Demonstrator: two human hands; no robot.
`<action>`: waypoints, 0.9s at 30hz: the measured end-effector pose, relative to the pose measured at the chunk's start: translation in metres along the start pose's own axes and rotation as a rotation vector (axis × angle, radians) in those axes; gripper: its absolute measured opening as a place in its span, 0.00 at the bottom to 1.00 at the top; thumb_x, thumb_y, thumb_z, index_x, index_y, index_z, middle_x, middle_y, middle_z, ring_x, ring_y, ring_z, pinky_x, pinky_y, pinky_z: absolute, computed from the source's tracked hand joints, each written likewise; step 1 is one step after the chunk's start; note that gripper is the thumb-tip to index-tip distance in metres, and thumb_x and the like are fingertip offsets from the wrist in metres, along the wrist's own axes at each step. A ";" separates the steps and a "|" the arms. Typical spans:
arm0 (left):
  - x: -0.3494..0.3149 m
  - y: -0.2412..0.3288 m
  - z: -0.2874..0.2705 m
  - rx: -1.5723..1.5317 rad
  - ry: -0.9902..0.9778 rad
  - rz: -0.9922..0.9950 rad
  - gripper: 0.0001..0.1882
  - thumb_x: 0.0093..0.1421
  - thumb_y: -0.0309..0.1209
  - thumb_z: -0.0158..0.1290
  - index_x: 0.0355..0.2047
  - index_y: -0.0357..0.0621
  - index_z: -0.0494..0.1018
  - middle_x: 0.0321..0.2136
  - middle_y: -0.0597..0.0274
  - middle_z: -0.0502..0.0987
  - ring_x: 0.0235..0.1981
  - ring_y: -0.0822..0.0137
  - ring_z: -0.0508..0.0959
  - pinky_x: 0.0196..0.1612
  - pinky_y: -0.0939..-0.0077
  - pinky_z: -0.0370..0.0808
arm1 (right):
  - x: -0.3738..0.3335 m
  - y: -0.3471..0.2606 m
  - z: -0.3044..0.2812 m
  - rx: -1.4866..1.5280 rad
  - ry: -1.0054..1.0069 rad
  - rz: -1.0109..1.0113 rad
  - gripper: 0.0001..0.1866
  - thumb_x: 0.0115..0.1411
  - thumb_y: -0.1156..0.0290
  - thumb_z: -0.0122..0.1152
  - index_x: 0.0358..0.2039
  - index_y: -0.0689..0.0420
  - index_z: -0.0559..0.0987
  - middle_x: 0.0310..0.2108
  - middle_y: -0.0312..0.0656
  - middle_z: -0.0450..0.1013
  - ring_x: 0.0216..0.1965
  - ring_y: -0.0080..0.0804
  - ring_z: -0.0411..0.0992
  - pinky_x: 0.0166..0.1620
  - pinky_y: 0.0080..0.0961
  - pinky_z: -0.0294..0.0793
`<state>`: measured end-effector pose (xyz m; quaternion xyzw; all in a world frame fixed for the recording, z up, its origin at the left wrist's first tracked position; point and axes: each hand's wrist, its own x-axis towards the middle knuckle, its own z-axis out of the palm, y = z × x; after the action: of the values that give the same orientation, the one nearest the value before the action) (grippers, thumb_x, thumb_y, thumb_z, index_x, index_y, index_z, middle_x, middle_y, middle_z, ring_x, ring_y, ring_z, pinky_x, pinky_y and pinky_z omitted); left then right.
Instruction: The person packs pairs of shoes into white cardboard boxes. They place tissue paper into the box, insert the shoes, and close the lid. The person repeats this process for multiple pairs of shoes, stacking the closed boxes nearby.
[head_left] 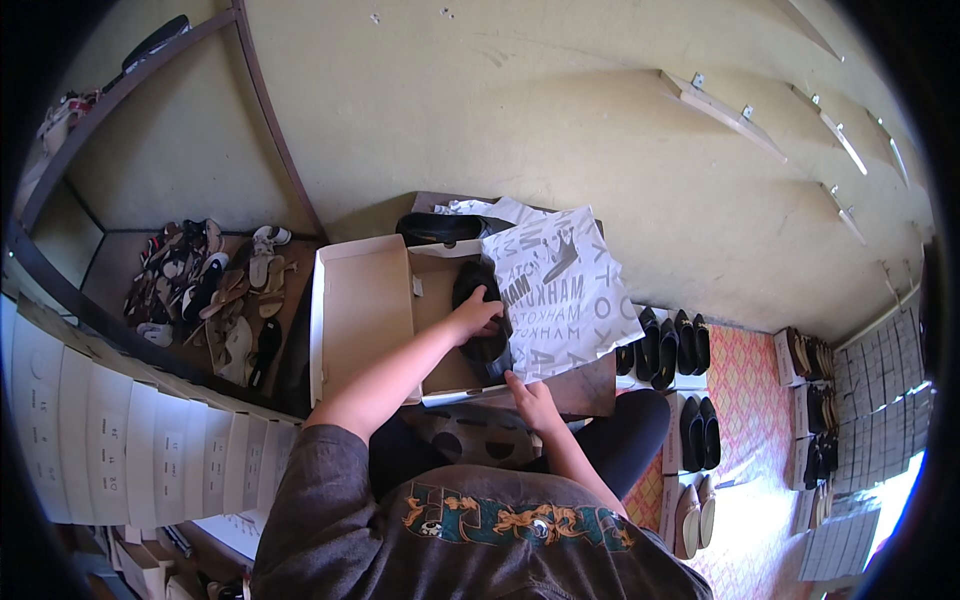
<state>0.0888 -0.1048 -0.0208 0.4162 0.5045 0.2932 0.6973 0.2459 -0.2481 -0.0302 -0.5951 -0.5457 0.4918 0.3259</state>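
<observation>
An open cardboard shoe box (362, 300), white outside and brown inside, stands in front of me with its lid side folded out to the left. My left hand (478, 314) reaches into the box, its fingers closed on a black shoe (488, 352) that lies lengthwise along the right side. White printed wrapping paper (585, 300) spreads out over the box's right edge. At the near right corner my right hand (535, 404) pinches the box's edge; its lower fingers are partly hidden. Behind the box rests another black shoe (440, 229).
The box sits on a small dark table (590, 392). To the left are a pile of sandals and shoes (200, 285) and stacked white boxes (140, 430). Black shoes (665, 350) stand on boxes to the right, by a red patterned floor (742, 370). Shelf brackets (725, 118) jut from the wall.
</observation>
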 end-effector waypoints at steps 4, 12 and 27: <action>0.002 0.010 -0.016 0.038 -0.173 -0.090 0.43 0.49 0.32 0.52 0.62 0.39 0.43 0.38 0.53 0.70 0.32 0.63 0.75 0.34 0.69 0.75 | -0.001 -0.004 0.005 -0.052 0.065 -0.014 0.23 0.59 0.56 0.48 0.26 0.68 0.73 0.19 0.53 0.70 0.25 0.38 0.69 0.34 0.35 0.67; -0.030 0.044 0.010 1.558 -0.282 -0.011 0.54 0.39 0.51 0.59 0.59 0.30 0.50 0.60 0.37 0.48 0.61 0.45 0.52 0.62 0.62 0.54 | -0.001 0.000 0.003 -0.103 0.043 0.043 0.21 0.58 0.58 0.49 0.27 0.68 0.72 0.19 0.53 0.70 0.25 0.37 0.70 0.34 0.34 0.68; -0.020 -0.009 0.033 1.626 -0.059 -0.055 0.60 0.38 0.45 0.64 0.62 0.32 0.40 0.63 0.37 0.37 0.65 0.45 0.41 0.62 0.51 0.43 | -0.002 0.003 0.008 -0.028 0.091 -0.104 0.17 0.60 0.65 0.46 0.22 0.66 0.71 0.15 0.39 0.63 0.22 0.24 0.61 0.29 0.29 0.63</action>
<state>0.1136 -0.1355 -0.0150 0.7875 0.5512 -0.1930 0.1970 0.2392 -0.2519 -0.0353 -0.5921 -0.5674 0.4390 0.3671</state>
